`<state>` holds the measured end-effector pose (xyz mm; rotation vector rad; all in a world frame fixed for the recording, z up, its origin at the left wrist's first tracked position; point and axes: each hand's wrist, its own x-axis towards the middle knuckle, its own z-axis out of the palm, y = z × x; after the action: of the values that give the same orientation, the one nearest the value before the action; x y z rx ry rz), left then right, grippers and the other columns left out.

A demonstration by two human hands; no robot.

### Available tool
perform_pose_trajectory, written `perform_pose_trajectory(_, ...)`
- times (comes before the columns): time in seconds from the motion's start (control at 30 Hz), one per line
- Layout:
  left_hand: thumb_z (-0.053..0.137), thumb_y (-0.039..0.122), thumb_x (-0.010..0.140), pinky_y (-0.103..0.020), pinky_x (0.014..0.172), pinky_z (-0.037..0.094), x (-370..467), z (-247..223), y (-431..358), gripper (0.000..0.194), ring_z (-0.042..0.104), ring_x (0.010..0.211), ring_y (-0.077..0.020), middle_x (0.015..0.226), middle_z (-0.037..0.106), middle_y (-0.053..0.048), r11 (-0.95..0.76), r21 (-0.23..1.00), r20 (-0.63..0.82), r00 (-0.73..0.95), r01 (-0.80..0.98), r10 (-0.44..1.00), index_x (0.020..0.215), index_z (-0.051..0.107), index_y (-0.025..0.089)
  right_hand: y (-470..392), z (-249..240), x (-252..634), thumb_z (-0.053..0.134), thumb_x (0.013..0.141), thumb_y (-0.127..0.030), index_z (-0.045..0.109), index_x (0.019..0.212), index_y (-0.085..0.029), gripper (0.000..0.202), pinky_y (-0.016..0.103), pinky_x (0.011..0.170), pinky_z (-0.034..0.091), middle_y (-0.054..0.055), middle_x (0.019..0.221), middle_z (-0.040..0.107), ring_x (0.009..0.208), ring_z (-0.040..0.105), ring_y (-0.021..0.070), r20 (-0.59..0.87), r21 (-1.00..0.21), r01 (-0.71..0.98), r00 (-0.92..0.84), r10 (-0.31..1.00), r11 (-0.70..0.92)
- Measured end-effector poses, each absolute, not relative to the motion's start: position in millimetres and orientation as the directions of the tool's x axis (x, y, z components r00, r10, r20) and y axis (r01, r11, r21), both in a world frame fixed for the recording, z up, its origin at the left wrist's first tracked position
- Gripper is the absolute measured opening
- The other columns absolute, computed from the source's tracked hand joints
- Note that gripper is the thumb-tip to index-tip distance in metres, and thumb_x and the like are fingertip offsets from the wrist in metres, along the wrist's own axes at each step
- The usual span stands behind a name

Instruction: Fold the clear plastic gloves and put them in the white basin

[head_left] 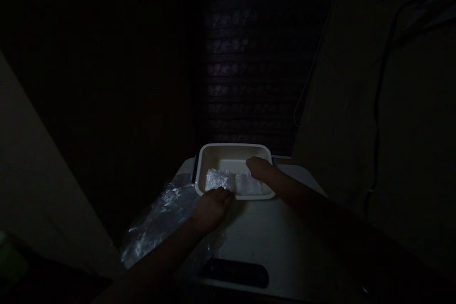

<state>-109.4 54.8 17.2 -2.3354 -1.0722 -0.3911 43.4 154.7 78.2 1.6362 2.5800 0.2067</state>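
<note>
A white rectangular basin [235,146] stands at the far side of a pale tabletop. Inside it, on the left, lies a crinkled clear plastic packet [216,178]; a second, flatter plastic packet [248,184] lies to its right. My left hand [213,206] is at the basin's near rim, its curled fingers at the lower edge of the left packet; what they grip is hidden. Reaching over the right rim, my right hand [259,167] is closed just above the flatter packet. In the dimness I cannot make out what is in its fingers.
A large loose sheet of clear plastic [160,223] spreads over the table's left side, partly under my left forearm. Toward the front, the tabletop [260,232] has a dark oblong slot [235,273]. Behind hangs a dark slatted shutter [228,71]; a cable [378,104] runs down the right wall.
</note>
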Motion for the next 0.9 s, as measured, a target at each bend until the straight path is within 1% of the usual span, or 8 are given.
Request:
perform_pose_trajectory(0.17,0.035,0.015,0.075,-0.026,0.054,0.037,-108,19,54,0.016,0.046,0.067,-0.0142,0.075,0.052,-0.004,-0.547,-0.344,0.457,0.645,0.764,0.613,0.086,0.047,0.014,161,105,51,0.034,0.067,-0.008,0.053,0.088,-0.005,0.029,0.023,0.061,0.04,0.016,0.089,0.055,0.079,0.053,0.0178,0.053,0.084,0.915,-0.4,0.915,0.395)
perform_pose_trajectory(0.2,0.036,0.015,0.075,-0.026,0.053,0.037,-108,20,53,0.016,0.046,0.067,-0.0142,0.075,0.052,-0.004,-0.549,-0.344,0.456,0.646,0.762,0.612,0.086,0.047,0.014,159,108,53,0.033,0.067,-0.009,0.054,0.088,-0.006,0.029,0.021,0.059,0.04,0.014,0.086,0.057,0.075,0.054,0.0154,-0.03,-0.054,0.888,-0.459,0.888,0.458)
perform_pose_trajectory(0.27,0.037,0.015,0.074,-0.025,0.053,0.036,-108,20,53,0.015,0.046,0.067,-0.014,0.075,0.052,-0.004,-0.553,-0.341,0.449,0.648,0.76,0.614,0.086,0.047,0.014,152,109,54,0.034,0.065,-0.009,0.058,0.08,-0.011,0.028,0.017,0.053,0.04,0.006,0.073,0.061,0.061,0.055,0.0099,-0.143,-0.143,0.856,-0.515,0.845,0.497)
perform_pose_trajectory(0.33,0.037,0.015,0.074,-0.025,0.053,0.036,-107,20,53,0.015,0.046,0.066,-0.0137,0.075,0.052,-0.004,-0.554,-0.339,0.444,0.648,0.76,0.618,0.085,0.047,0.014,144,105,55,0.036,0.062,-0.009,0.059,0.078,-0.012,0.028,0.016,0.05,0.04,0.003,0.067,0.062,0.056,0.054,0.0084,-0.39,-0.331,0.792,-0.61,0.69,0.513)
perform_pose_trajectory(0.4,0.036,0.016,0.075,-0.025,0.053,0.036,-107,20,53,0.015,0.046,0.066,-0.0136,0.075,0.052,-0.004,-0.549,-0.341,0.446,0.645,0.763,0.62,0.085,0.047,0.014,138,100,56,0.038,0.06,-0.01,0.06,0.075,-0.01,0.026,0.016,0.047,0.039,0.005,0.065,0.061,0.053,0.053,0.0089,-0.454,-0.36,0.797,-0.604,0.655,0.485)
perform_pose_trajectory(0.53,0.036,0.016,0.075,-0.025,0.053,0.036,-107,20,53,0.015,0.046,0.066,-0.0136,0.075,0.052,-0.004,-0.552,-0.347,0.442,0.651,0.758,0.617,0.086,0.047,0.014,135,99,60,0.044,0.057,-0.015,0.059,0.077,-0.009,0.026,0.016,0.045,0.037,0.005,0.07,0.061,0.056,0.053,0.0105,-0.343,-0.262,0.806,-0.591,0.73,0.53)
perform_pose_trajectory(0.77,0.036,0.015,0.075,-0.026,0.053,0.036,-106,19,53,0.016,0.046,0.066,-0.0145,0.075,0.052,-0.004,-0.54,-0.36,0.46,0.648,0.761,0.607,0.087,0.047,0.013,113,108,55,0.049,0.05,-0.01,0.059,0.079,-0.009,0.03,0.016,0.041,0.033,0.006,0.075,0.061,0.061,0.053,0.015,-0.434,0.097,0.776,-0.531,0.728,0.623)
perform_pose_trajectory(0.9,0.034,0.015,0.076,-0.026,0.053,0.036,-106,18,52,0.016,0.047,0.067,-0.0141,0.075,0.052,-0.005,-0.552,-0.352,0.45,0.654,0.756,0.608,0.087,0.046,0.014,115,103,52,0.045,0.055,-0.009,0.059,0.076,-0.006,0.025,0.019,0.044,0.035,0.01,0.074,0.061,0.062,0.054,0.0168,-0.33,0.143,0.763,-0.564,0.757,0.63)
